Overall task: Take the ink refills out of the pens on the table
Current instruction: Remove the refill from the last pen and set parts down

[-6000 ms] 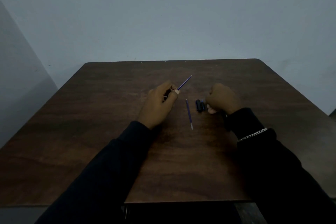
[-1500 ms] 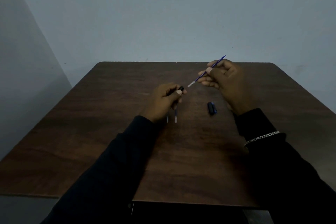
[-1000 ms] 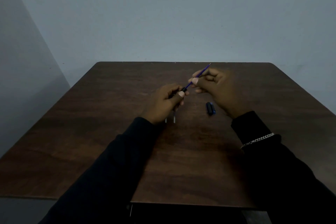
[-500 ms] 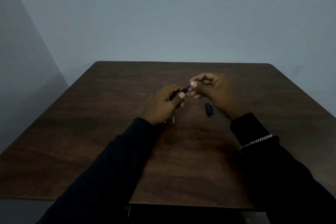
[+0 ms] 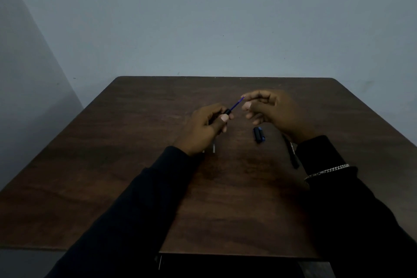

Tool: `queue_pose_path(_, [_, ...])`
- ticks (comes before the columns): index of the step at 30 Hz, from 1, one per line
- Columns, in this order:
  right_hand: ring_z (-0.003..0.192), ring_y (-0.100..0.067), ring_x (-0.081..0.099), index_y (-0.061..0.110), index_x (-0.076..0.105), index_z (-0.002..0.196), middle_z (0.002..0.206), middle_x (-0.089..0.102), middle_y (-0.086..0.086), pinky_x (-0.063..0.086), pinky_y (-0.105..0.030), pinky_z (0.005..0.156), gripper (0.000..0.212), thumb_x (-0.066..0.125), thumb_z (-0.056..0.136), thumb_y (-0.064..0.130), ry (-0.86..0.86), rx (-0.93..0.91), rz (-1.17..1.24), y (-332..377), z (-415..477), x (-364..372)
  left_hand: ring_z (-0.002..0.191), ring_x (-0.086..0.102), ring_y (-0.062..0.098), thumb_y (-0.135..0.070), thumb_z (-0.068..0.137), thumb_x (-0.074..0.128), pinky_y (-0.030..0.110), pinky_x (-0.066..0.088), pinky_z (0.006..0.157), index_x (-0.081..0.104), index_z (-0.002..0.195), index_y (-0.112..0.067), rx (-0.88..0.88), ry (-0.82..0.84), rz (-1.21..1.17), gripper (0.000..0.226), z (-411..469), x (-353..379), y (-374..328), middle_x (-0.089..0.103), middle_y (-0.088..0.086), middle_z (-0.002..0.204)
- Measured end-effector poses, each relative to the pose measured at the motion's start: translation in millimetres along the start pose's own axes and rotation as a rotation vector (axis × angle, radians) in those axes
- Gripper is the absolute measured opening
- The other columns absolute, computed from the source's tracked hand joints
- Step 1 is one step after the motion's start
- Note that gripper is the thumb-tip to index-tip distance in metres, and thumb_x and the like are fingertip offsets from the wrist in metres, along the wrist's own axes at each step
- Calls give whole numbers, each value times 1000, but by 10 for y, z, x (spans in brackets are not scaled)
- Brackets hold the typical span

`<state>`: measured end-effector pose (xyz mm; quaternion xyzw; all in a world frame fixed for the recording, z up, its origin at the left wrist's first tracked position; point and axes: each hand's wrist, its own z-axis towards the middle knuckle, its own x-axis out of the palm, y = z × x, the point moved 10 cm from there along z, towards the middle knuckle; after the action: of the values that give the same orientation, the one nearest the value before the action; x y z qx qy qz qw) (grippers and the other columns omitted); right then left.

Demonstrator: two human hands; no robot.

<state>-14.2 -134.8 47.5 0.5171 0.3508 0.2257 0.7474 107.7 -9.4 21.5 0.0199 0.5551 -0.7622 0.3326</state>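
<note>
Currently left hand (image 5: 204,127) is gripping pen barrel (image 5: 226,112) steady, refill (image 5: 237,104) sticking out; right hand (image 5: 274,111) is hovering loosely open at its tip, seemingly to pinch it.

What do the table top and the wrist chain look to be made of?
Table top: dark brown wood or wood-look laminate, with visible grain streaks and a matte finish. Wrist chain: probably metal, its silvery links catching the light against the dark sleeve.
</note>
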Motion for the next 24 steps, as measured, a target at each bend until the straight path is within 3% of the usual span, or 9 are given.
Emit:
queue_pose_path(4, [65,-12,68,11,76,105,80,74,-6,58,-24,63,14,68,94,13,-85,36,-432,-125,22,-259,62,57,0,-19,108,49,19,47,59,71,103,-20,-20,2,6,22,-19,16,-14,65,-12,72])
queue_pose_path(6, [63,-5,63,11,78,99,74,70,5,50,-19,61,13,70,90,13,-53,66,-649,-173,30,-266,62,57,-2,-19,109,49,17,46,58,71,104,-20,-21,7,16,23,-16,16,-29,64,-12,72])
queue_pose_path(8, [67,-8,66,6,79,96,74,68,7,48,-21,61,14,68,88,8,-11,119,-744,-253,35,-250,61,57,-2,-18,109,49,16,46,57,71,103,-20,-14,5,24,23,-17,11,-46,64,-12,72])
queue_pose_path(11, [60,-23,73,-5,75,89,73,75,-6,59,-28,56,14,63,85,2,3,178,-772,-348,30,-266,60,56,-1,-16,109,50,16,45,57,71,103,-16,-6,-5,19,22,-18,6,-56,63,-10,72])
queue_pose_path(13, [49,-17,71,-5,74,84,61,73,-5,55,-21,43,12,64,85,0,19,219,-753,-411,24,-270,60,56,-1,-17,109,50,16,45,57,71,103,-16,-8,-5,19,22,-16,7,-50,62,-10,71])
queue_pose_path(15, [42,-10,68,-4,73,82,60,73,-9,50,-16,40,9,66,86,0,30,257,-730,-460,17,-267,61,56,-1,-19,109,50,17,45,57,71,103,-18,-9,1,19,22,-15,10,-41,63,-11,71])
queue_pose_path(18, [43,-8,68,-5,73,82,61,71,-8,54,-19,42,13,65,90,1,37,288,-726,-498,14,-263,62,56,-2,-22,109,49,18,46,58,70,102,-22,-22,10,13,22,-17,20,-22,64,-13,72])
queue_pose_path(24, [58,-20,74,-4,72,87,74,75,-17,65,-34,58,13,62,94,2,42,356,-710,-520,-18,-258,62,57,0,-20,109,50,20,46,58,71,103,-19,-31,8,11,22,-21,22,-21,64,-11,73])
